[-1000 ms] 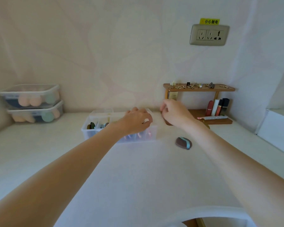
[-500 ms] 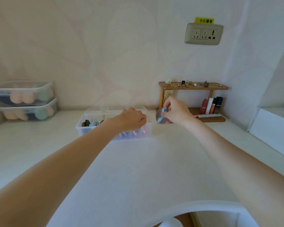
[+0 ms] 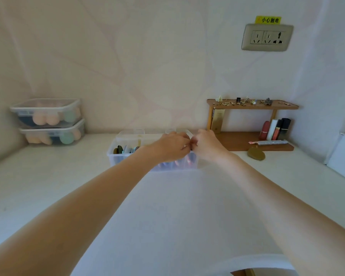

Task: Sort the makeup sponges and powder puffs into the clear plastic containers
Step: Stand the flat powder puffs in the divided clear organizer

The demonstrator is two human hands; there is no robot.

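Both hands met over the right end of the clear divided container (image 3: 116, 156), knuckles almost touching. The left hand (image 3: 170, 146) had its fingers curled down into the box, and the right hand (image 3: 206, 145) was curled in just beside it at the box's right rim. Whether either hand held a puff, I could not tell; the fingertips were hidden behind the knuckles. Under the left fingers, pink and blue powder puffs (image 3: 177, 163) showed blurred through the front wall. To the left of the fingers, in the box's left compartment, dark and pale puffs (image 3: 126, 150) stood on edge. Right of the right hand, well apart from it, an olive-brown puff (image 3: 256, 153) lay flat on the white tabletop (image 3: 167, 206), just in front of the wooden shelf (image 3: 251, 105). Far off to the left of both hands, two lidded containers (image 3: 48, 122) sat stacked against the wall, peach and mint sponges (image 3: 46, 118) inside.
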